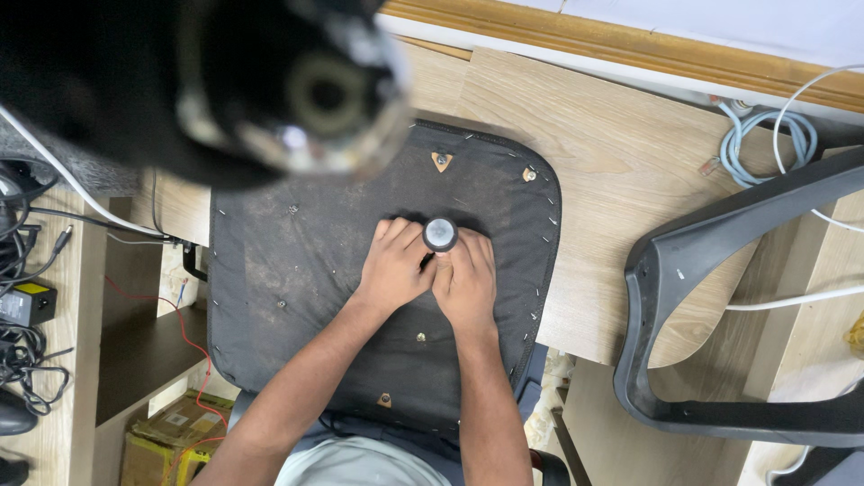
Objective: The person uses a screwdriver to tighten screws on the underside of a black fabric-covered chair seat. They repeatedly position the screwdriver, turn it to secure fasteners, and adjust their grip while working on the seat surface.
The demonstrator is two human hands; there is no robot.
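An upturned black chair seat [297,261] lies underside up on a wooden desk, with staples around its edge and several screw holes. Both my hands meet near its middle. My left hand [394,265] and my right hand [466,279] are closed side by side around a small round grey-topped part [440,234] that stands upright on the seat's underside. The part's lower end is hidden by my fingers.
A black plastic chair backrest [684,297] lies at the right on the desk [621,171]. Coiled pale blue cable [765,139] sits at the back right. A blurred dark object [225,81] fills the top left. Cables and a power adapter [22,301] lie at the left.
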